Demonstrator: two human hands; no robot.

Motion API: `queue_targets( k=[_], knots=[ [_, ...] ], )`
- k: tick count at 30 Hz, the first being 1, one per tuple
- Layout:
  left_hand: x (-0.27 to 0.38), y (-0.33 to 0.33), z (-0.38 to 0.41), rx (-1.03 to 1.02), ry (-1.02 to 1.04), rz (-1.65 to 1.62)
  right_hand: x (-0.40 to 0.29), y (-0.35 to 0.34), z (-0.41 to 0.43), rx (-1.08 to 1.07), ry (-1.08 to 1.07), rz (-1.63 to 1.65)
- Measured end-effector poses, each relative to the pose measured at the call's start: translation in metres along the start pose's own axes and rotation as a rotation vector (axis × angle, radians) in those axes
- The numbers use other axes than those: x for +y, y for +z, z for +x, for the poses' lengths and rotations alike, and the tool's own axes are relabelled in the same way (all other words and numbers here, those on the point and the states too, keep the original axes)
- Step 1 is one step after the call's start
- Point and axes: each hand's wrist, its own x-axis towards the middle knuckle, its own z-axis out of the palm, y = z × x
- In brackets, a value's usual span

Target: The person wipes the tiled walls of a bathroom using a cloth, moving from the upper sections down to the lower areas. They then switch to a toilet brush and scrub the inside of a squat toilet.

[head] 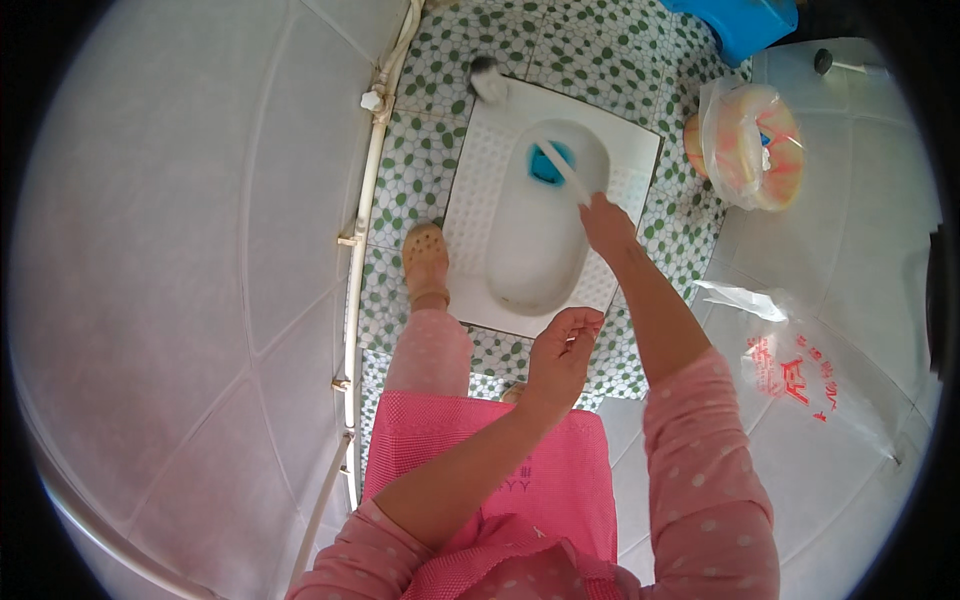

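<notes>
A white squat toilet [540,247] is set in the floor before me, with blue liquid [546,165] in its drain hole. My right hand [609,229] grips the white handle of a toilet brush [561,166] above the basin. The brush's head, white and dark, is blurred at the toilet's far left corner. Near the toilet's front right edge hovers my left hand [564,356], fingers curled in and nothing visible in them. A pink mesh apron [487,435] covers my lap area.
Along the left tiled wall runs a cream pipe [365,195] with a white valve knob [371,100]. A lined waste bin [750,146] stands at right, below a blue plastic object [750,26]. A plastic bag [802,375] hangs on the right wall. My tan clog [425,259] is beside the toilet.
</notes>
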Motion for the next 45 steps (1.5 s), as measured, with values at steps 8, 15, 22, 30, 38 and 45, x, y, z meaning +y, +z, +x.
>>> queue_targets(
  k=[8, 15, 22, 30, 38, 45],
  knots=[
    [0.013, -0.01, 0.002, 0.058, 0.037, -0.036, 0.037, 0.063, -0.115, -0.332, 0.201, 0.024],
    [0.01, -0.003, 0.001, 0.027, 0.008, -0.027, -0.005, 0.034, -0.04, -0.132, 0.161, 0.051],
    [0.011, -0.009, -0.002, 0.042, -0.004, -0.022, 0.016, 0.076, -0.077, -0.156, 0.311, 0.132],
    [0.006, -0.006, -0.002, 0.033, -0.001, -0.01, 0.084, 0.073, -0.162, -0.159, 0.382, 0.054],
    [-0.002, -0.012, -0.004, 0.075, -0.099, 0.076, 0.053, 0.105, -0.026, -0.124, 0.221, 0.023],
    [-0.012, -0.014, -0.007, 0.054, -0.099, 0.073, 0.062, 0.114, -0.002, -0.294, 0.386, 0.428]
  ],
)
